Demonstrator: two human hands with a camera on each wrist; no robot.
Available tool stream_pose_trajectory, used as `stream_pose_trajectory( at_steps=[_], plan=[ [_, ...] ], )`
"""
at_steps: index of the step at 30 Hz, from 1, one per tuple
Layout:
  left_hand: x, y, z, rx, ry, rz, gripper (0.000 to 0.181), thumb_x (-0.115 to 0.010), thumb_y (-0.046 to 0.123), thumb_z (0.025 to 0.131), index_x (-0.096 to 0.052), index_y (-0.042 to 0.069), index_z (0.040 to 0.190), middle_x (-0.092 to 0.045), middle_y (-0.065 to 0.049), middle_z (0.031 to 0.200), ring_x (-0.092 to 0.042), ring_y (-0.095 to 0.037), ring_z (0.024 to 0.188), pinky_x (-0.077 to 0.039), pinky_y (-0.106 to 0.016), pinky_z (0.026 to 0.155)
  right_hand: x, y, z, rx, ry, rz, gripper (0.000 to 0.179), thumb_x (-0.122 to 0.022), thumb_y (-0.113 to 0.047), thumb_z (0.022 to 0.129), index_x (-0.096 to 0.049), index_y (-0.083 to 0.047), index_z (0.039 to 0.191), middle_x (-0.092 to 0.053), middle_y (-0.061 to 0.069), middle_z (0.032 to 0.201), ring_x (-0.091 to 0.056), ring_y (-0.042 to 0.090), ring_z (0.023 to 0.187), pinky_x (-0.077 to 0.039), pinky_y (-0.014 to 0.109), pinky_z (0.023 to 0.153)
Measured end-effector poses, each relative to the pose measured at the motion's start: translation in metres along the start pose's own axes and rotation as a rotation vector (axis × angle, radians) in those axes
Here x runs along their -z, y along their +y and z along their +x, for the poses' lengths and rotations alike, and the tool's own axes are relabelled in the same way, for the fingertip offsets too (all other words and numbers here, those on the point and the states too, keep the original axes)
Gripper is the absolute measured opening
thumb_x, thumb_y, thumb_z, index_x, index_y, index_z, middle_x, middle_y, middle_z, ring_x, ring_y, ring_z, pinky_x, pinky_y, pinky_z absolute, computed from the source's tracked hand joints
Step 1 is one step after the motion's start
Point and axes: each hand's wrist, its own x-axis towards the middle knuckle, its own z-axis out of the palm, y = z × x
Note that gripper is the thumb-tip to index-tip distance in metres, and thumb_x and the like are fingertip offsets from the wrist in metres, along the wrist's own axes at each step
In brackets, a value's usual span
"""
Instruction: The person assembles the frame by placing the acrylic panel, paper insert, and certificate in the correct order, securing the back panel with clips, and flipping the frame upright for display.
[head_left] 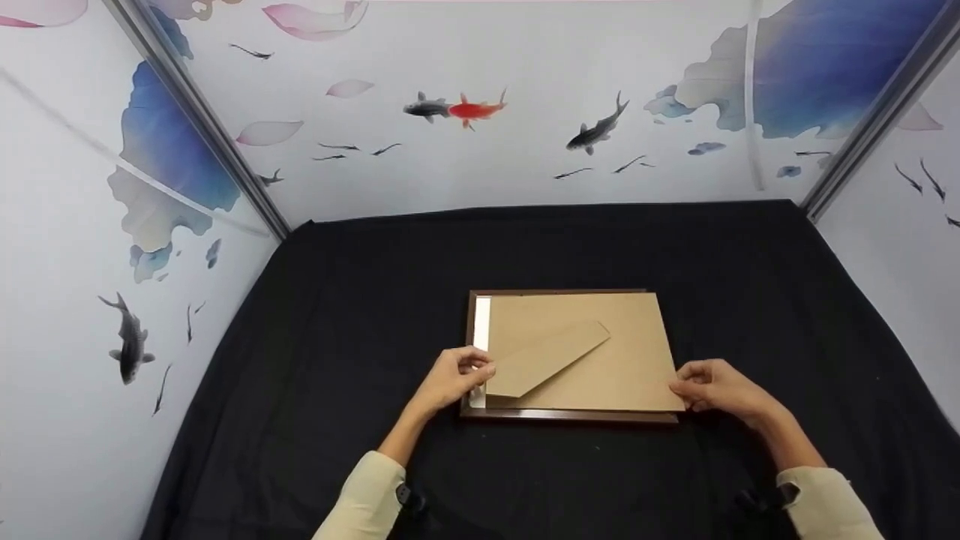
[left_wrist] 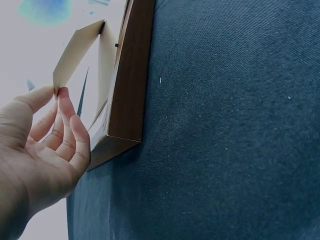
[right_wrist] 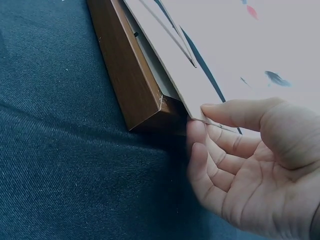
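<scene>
A brown picture frame point(head_left: 585, 415) lies face down on the black cloth. Its tan backing board point(head_left: 622, 360) sits shifted to the right, past the frame's right edge, and a white strip point(head_left: 481, 322) shows at the left. On the board, the easel stand point(head_left: 551, 360) is folded partly out. My left hand point(head_left: 454, 381) pinches the free end of the stand point(left_wrist: 75, 55) between thumb and forefinger. With thumb and fingers, my right hand point(head_left: 716, 388) grips the board's near right corner point(right_wrist: 197, 107), which is raised above the frame's corner point(right_wrist: 155, 107).
Black cloth point(head_left: 337, 315) covers the table around the frame. White panels point(head_left: 525, 165) printed with fish and petals stand at the back and both sides, joined by grey metal posts point(head_left: 217, 135).
</scene>
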Motion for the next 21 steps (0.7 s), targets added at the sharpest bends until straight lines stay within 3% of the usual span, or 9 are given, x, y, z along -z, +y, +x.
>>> stream_pose_trajectory(
  at_steps=[6, 8, 14, 21],
  plan=[
    [0.000, 0.010, -0.001, 0.039, 0.009, -0.017, 0.019, -0.068, 0.003, 0.097, -0.068, -0.010, 0.110, -0.070, -0.015, 0.093, -0.065, -0.040, 0.074, -0.054, -0.048, 0.060, 0.000, -0.003, 0.000, -0.013, 0.040, -0.010, 0.028, -0.070, -0.019, 0.098, -0.064, 0.007, 0.106, -0.065, 0.016, 0.086, -0.063, 0.027, 0.077, -0.056, 0.034, 0.068],
    [0.001, 0.019, -0.004, 0.037, 0.006, -0.018, 0.019, -0.067, 0.001, 0.097, -0.067, -0.013, 0.110, -0.069, -0.019, 0.094, -0.065, -0.037, 0.075, -0.055, -0.046, 0.062, -0.001, -0.003, 0.001, -0.011, 0.050, -0.011, 0.027, -0.070, -0.018, 0.098, -0.064, 0.007, 0.107, -0.066, 0.016, 0.086, -0.063, 0.027, 0.077, -0.056, 0.034, 0.068],
    [0.010, 0.041, -0.010, 0.032, 0.022, -0.027, 0.019, -0.067, -0.001, 0.096, -0.066, -0.016, 0.109, -0.069, -0.022, 0.096, -0.064, -0.020, 0.077, -0.049, -0.023, 0.062, -0.004, -0.007, 0.007, -0.011, 0.051, -0.029, 0.023, -0.069, -0.016, 0.099, -0.065, 0.006, 0.105, -0.066, 0.016, 0.084, -0.063, 0.027, 0.075, -0.056, 0.034, 0.066],
    [0.018, 0.038, -0.015, 0.054, 0.035, -0.030, 0.018, -0.067, -0.002, 0.096, -0.067, -0.015, 0.109, -0.068, -0.023, 0.096, -0.064, -0.039, 0.080, -0.049, -0.023, 0.064, -0.010, -0.018, 0.014, 0.021, 0.035, -0.079, 0.019, -0.071, -0.013, 0.096, -0.068, 0.006, 0.099, -0.068, 0.015, 0.079, -0.066, 0.025, 0.069, -0.057, 0.033, 0.062]
  ],
)
